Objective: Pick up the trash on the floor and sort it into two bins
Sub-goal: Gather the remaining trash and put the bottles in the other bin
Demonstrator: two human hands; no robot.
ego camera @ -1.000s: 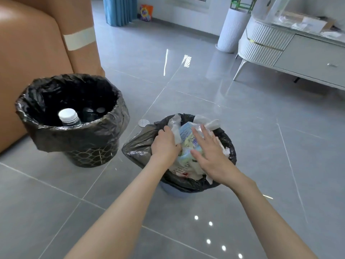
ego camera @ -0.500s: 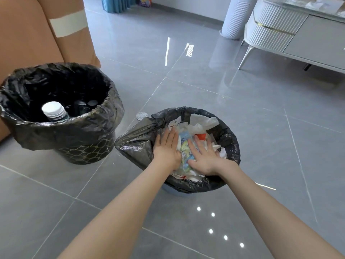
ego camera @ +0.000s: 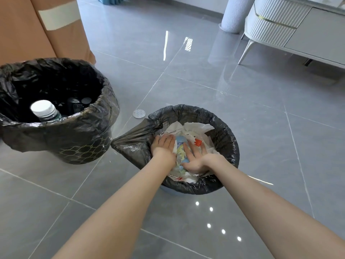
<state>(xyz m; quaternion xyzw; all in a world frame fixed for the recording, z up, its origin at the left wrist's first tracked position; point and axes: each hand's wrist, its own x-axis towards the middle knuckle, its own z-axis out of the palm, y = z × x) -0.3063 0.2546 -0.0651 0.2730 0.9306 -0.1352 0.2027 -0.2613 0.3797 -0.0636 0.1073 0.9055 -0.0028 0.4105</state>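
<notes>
Two bins lined with black bags stand on the grey floor. The near bin [ego camera: 226,139] is full of white paper and wrappers [ego camera: 188,130]. My left hand [ego camera: 164,144] and my right hand [ego camera: 195,158] lie flat, palms down, on that pile, fingers spread, with a blue-and-yellow wrapper [ego camera: 180,150] between them. Neither hand grips anything. The left bin [ego camera: 61,139] holds a bottle with a white cap [ego camera: 43,108] and dark items. A small round foil seal [ego camera: 139,113] lies on the floor between the bins.
An orange sofa [ego camera: 24,30] with a white tape strip rises behind the left bin. A white cabinet on legs [ego camera: 298,32] and a white ribbed cylinder [ego camera: 236,14] stand at the back right. Glossy tiles [ego camera: 261,128] stretch to the right.
Both hands have pushed the paper pile lower into the near bin and flattened out on it. The view has tilted downward and closer.
</notes>
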